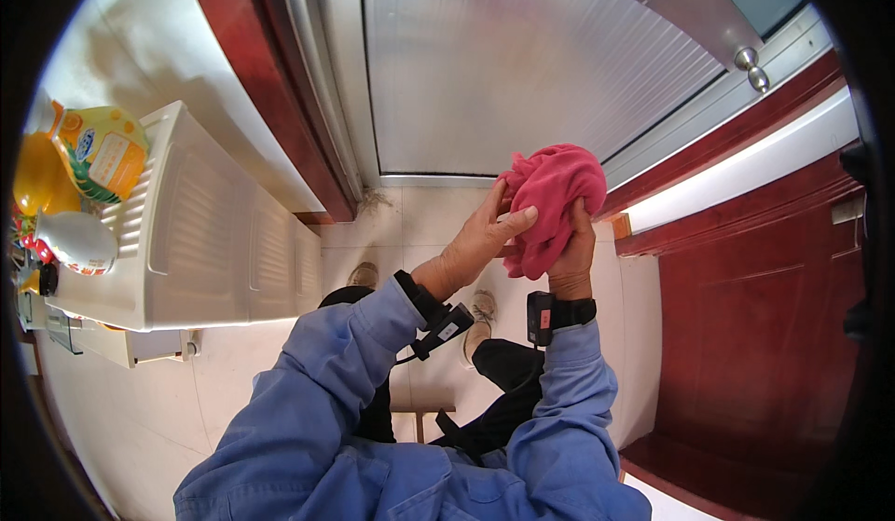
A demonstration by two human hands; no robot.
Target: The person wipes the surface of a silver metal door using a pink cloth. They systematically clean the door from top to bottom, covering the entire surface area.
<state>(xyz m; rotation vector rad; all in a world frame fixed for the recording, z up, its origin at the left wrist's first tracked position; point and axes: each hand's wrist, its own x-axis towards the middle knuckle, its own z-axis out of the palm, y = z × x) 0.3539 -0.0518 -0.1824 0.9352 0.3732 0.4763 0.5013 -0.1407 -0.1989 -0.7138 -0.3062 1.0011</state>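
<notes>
A bunched pink cloth [552, 206] is held between both hands, in front of the lower part of a door with a ribbed translucent panel [489, 80]. My left hand [482, 234] grips its left side, thumb on top and fingers partly hidden beside it. My right hand [575, 252] clasps the cloth from the lower right, its fingers partly covered by the folds. Dark straps with small black devices sit on both wrists, over or beside the blue sleeves.
At the left stands a white plastic drawer unit [210, 234] with an orange-and-yellow pouch [105, 154] and a white bottle [77, 241] on top. A dark red wooden door [755, 325] is at the right. A metal door knob [752, 70] shows at the upper right.
</notes>
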